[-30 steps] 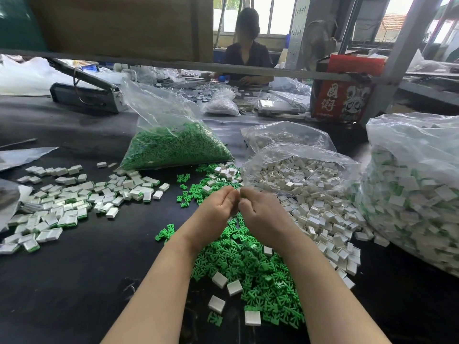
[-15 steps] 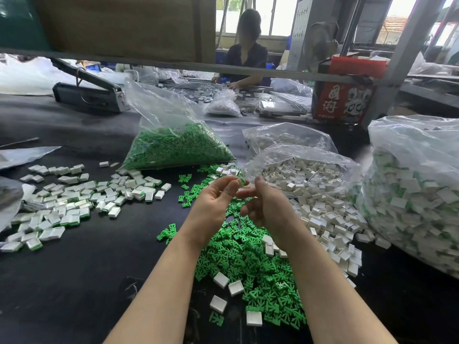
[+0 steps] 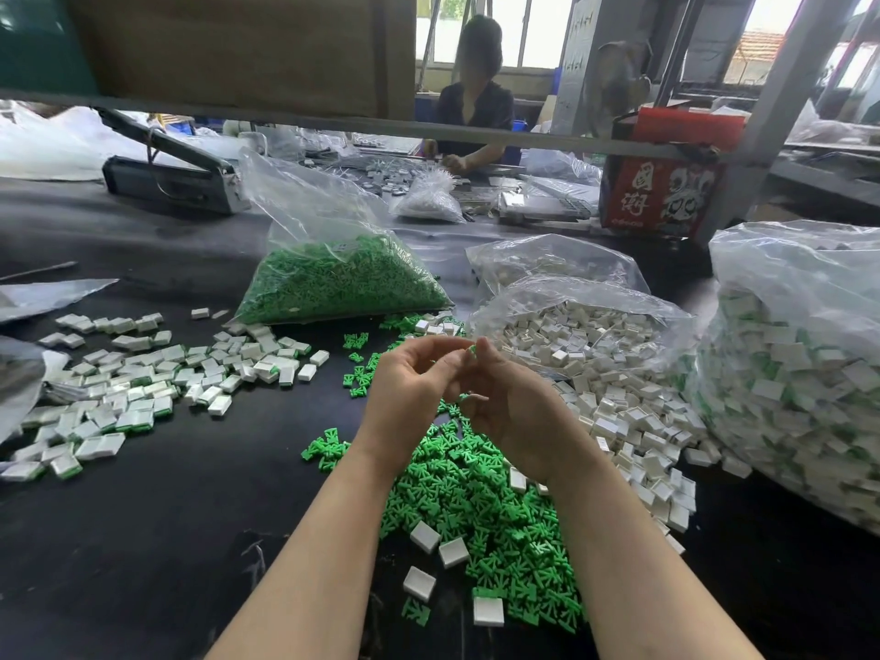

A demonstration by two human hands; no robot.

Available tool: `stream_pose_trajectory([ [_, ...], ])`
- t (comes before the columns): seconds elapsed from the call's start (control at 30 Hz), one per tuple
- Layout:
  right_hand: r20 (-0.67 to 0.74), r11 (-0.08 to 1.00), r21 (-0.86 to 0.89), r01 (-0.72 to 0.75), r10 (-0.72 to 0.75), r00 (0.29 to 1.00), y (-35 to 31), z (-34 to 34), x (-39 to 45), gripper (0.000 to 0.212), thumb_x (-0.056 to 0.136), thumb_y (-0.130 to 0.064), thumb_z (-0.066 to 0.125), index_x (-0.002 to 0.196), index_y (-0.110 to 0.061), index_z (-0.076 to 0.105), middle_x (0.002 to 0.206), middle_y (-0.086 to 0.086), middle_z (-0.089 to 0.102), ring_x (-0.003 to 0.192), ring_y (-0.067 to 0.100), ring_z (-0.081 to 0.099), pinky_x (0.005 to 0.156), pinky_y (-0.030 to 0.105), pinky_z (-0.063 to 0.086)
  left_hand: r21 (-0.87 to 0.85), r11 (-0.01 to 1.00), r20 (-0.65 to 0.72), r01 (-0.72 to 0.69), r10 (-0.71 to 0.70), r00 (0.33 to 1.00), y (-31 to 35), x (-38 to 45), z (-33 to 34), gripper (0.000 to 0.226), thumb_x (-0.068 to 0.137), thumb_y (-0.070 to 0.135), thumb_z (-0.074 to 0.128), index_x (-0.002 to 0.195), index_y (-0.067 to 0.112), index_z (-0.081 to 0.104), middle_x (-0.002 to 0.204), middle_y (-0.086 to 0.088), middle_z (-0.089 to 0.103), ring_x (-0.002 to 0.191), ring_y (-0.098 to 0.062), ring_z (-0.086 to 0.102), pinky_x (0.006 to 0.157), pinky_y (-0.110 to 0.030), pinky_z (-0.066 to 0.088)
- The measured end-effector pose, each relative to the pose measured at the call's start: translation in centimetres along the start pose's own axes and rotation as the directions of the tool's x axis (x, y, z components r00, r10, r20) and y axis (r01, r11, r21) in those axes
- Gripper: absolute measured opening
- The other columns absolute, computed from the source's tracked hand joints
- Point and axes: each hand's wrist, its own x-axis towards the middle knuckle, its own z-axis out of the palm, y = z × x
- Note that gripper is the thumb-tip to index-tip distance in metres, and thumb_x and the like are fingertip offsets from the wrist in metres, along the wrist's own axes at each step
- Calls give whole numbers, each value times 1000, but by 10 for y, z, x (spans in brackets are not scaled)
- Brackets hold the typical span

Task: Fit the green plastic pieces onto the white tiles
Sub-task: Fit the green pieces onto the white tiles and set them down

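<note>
Hands (image 3: 457,393) pinching green piece (image 3: 471,350) over green pile (image 3: 476,507); tile bags (image 3: 595,335) beside

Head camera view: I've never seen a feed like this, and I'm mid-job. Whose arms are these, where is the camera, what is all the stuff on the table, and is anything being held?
There is no machine here. The camera sits on a person's head and looks forward and down, so the two bare arms are theirs. The left hand and right hand meet above a loose pile of green plastic pieces on the dark table. One small green piece shows at the fingertips; which hand pinches it is unclear. A clear bag of green pieces stands behind, an open bag of white tiles to the right, and finished tiles with green edges lie to the left. Another person works across the table.
</note>
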Motion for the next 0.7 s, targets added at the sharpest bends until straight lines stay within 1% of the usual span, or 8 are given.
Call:
stream_pose_trajectory([
  [0.07, 12, 1000, 10, -16, 16, 1000, 1, 0, 1, 52, 92, -48, 50, 116, -3, 58, 77, 5, 65, 60, 12, 58, 55, 24, 36, 13, 1000, -12, 9, -9, 1000, 1, 0, 2, 10, 89, 8, 67, 88, 14, 75, 73, -15, 67, 69, -21, 59, 65, -28, 53],
  [0.17, 47, 998, -19, -65, 65, 997, 1, -1, 1, 47, 92, -53, 47, 100, -9, 60, 76, 6, 63, 62, 12, 55, 58, 26, 34, 12, 1000, -20, 11, -11, 1000, 1, 0, 3, 6, 89, 3, 65, 91, 3, 71, 64, -5, 64, 54, -17, 53, 52, -26, 50],
  [0.27, 91, 995, -6, -99, 99, 991, 1, -2, 0, 46, 93, -54, 44, 88, -14, 64, 74, 5, 61, 66, 13, 51, 62, 27, 33, 3, 1000, -21, 10, -10, 1000, 2, -2, 4, 7, 89, 2, 64, 91, 2, 71, 55, 3, 62, 42, -11, 51, 44, -19, 44],
  [0.37, 104, 993, 78, -84, 75, 992, 3, -2, 0, 41, 93, -50, 46, 91, -14, 65, 75, 3, 62, 67, 12, 54, 64, 27, 33, -19, 1000, -10, 19, -19, 1000, 4, -2, 5, 10, 90, 1, 63, 89, 5, 72, 57, -1, 62, 40, -12, 51, 42, -19, 43],
  [0.5, 124, 993, 92, -76, 64, 990, 4, -2, 0, 38, 94, -50, 46, 91, -15, 61, 74, 1, 61, 66, 11, 55, 62, 25, 34, -47, 999, 10, 17, -17, 1000, 6, -2, 5, 14, 90, -2, 59, 86, 6, 70, 53, -1, 55, 37, -14, 47, 42, -19, 42],
  [0.57, 119, 993, 92, -77, 66, 991, 3, -2, -1, 43, 93, -50, 48, 101, -9, 59, 74, 1, 59, 67, 12, 54, 62, 25, 33, -35, 999, 8, 6, -5, 1000, 7, -2, 4, 16, 89, -2, 58, 85, 7, 70, 54, -3, 55, 37, -15, 47, 43, -20, 42],
  [0.63, 112, 995, 69, -79, 71, 991, 2, -1, -2, 57, 92, -50, 50, 116, 1, 54, 73, 1, 58, 68, 14, 49, 62, 27, 28, -19, 1000, 3, -9, 9, 1000, 8, -3, 4, 16, 87, -3, 58, 84, 8, 69, 54, -4, 56, 36, -16, 48, 43, -20, 42],
  [0.7, 100, 996, 45, -79, 74, 992, 0, 1, -4, 73, 91, -50, 50, 126, 14, 42, 72, 1, 57, 69, 15, 45, 61, 28, 24, -6, 1000, -4, -26, 26, 1000, 9, -4, 5, 12, 82, 2, 60, 81, 10, 69, 53, -4, 57, 35, -17, 48, 41, -20, 42],
])
